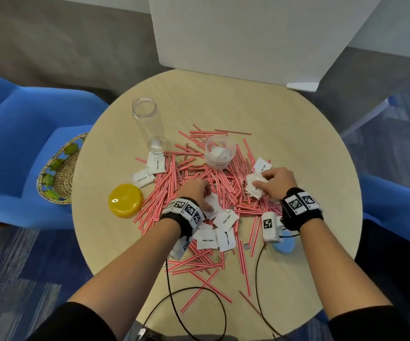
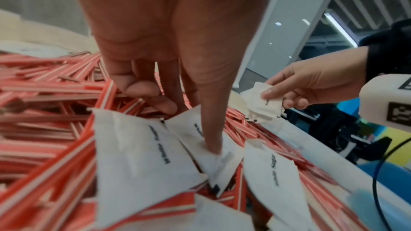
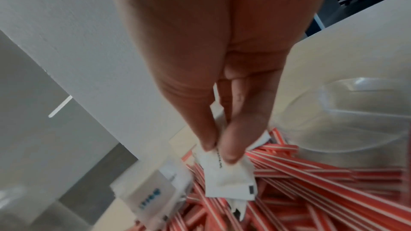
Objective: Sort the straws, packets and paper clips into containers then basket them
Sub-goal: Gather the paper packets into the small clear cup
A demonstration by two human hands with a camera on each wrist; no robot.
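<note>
Red-and-white striped straws lie in a heap on the round table, mixed with white sugar packets. My left hand reaches into the heap's middle. Its thumb presses on a sugar packet and its curled fingers dig in at the packet's far edge. My right hand pinches a small bunch of packets between thumb and fingers just above the straws. A small clear tub behind the heap holds packets. Paper clips are too small to pick out.
A tall clear jar stands at the back left. A yellow lid lies left of the heap and a blue lid under my right wrist. A woven basket sits on the blue chair to the left. White board behind.
</note>
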